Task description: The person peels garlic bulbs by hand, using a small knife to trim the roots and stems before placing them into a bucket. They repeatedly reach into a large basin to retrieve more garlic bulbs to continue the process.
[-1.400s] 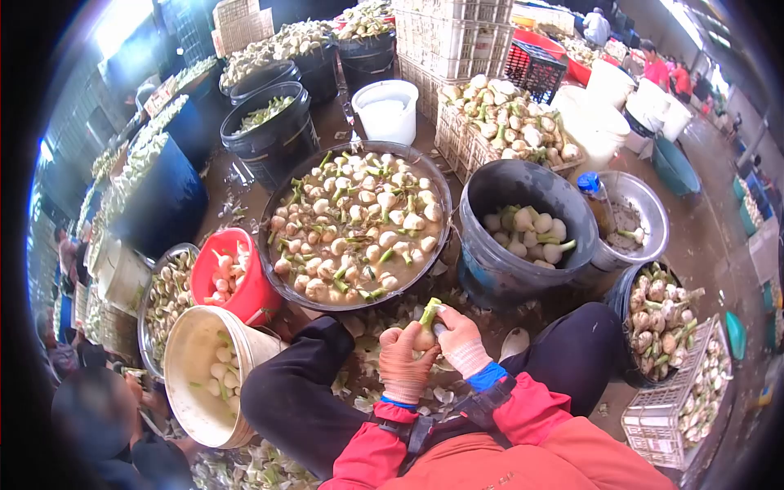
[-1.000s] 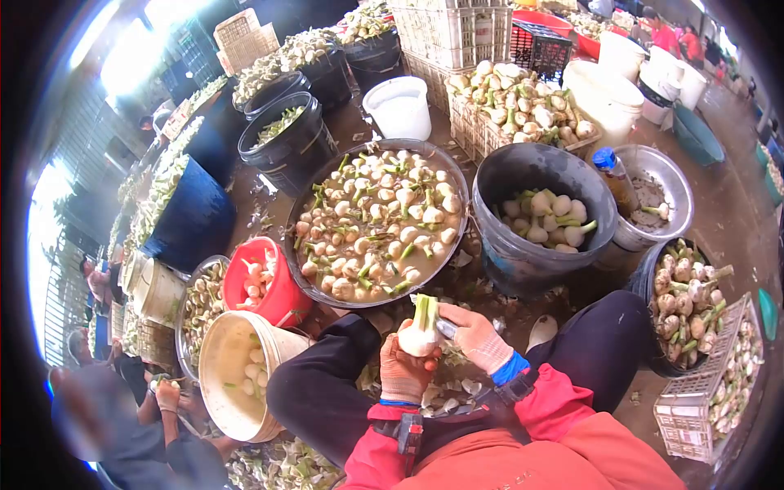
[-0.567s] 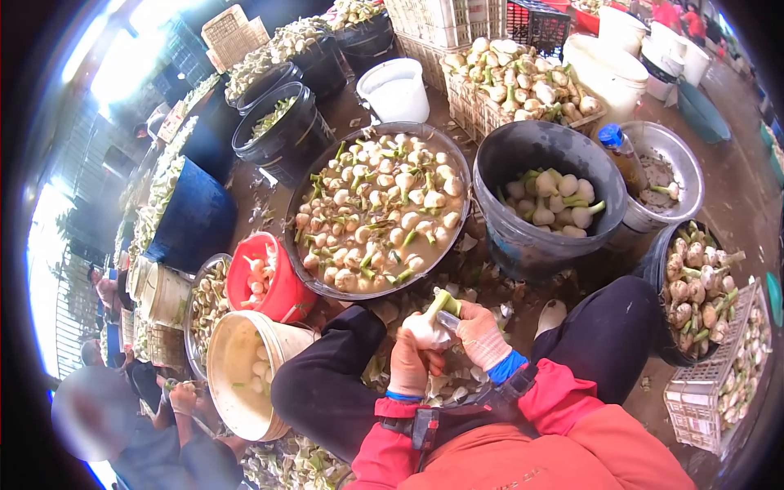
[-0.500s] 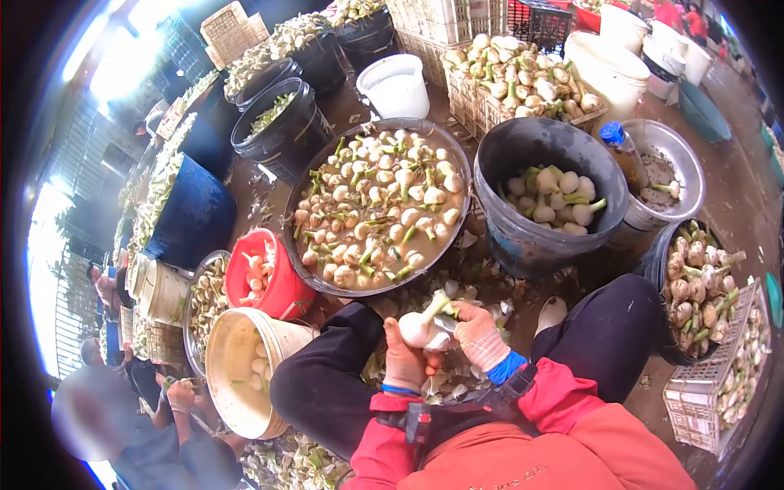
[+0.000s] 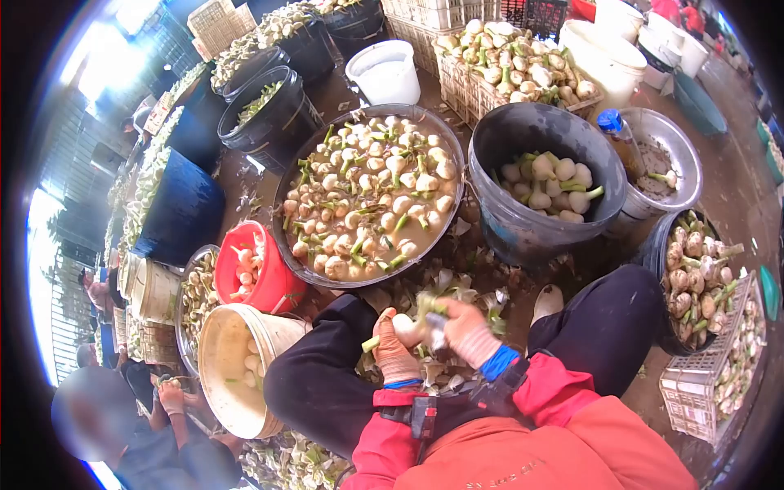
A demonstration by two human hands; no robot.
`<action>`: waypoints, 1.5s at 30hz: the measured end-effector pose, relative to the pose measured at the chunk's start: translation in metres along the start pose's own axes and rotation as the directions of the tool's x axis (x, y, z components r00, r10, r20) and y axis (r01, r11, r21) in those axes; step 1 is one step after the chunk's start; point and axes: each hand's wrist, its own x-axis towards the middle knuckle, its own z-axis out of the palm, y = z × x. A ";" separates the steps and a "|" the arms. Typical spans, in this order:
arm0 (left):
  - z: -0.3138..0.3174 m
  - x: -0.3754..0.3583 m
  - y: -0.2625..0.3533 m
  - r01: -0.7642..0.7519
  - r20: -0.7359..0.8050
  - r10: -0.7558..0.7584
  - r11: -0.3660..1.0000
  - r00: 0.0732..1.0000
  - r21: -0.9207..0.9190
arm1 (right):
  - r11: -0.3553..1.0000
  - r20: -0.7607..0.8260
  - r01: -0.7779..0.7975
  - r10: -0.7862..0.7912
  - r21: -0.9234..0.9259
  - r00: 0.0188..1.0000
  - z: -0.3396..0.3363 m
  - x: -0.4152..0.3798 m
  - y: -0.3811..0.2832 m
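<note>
Between my knees, a white bulb (image 5: 406, 329) is in my left hand (image 5: 394, 351), its fingers wrapped round it, with a cut green-white stem end (image 5: 371, 344) jutting out at the left. My right hand (image 5: 469, 333), in a pale glove, is closed on a small metal blade (image 5: 438, 328), partly blurred. Blurred leafy peel (image 5: 428, 307) hangs between the two hands. Peelings (image 5: 457, 286) lie on the ground beneath them. In front stands a wide basin (image 5: 371, 282) of bulbs in murky water.
A dark bucket (image 5: 523, 233) of peeled bulbs stands ahead right, beside a metal pot (image 5: 694, 167). On the left are a red bucket (image 5: 282, 286) and a cream bucket (image 5: 220, 392). Crates (image 5: 686, 400) of bulbs flank the right. Another person (image 5: 167, 441) sits at lower left.
The bulb sits lower in my left hand, with a stem end now at its left. My right hand has shifted slightly left and down. The whole view has shifted a little.
</note>
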 end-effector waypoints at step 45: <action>0.012 0.019 -0.012 0.277 0.422 -0.199 0.951 0.885 -0.134 | 0.986 0.054 -0.145 0.150 -0.086 0.987 -0.020 0.033 0.016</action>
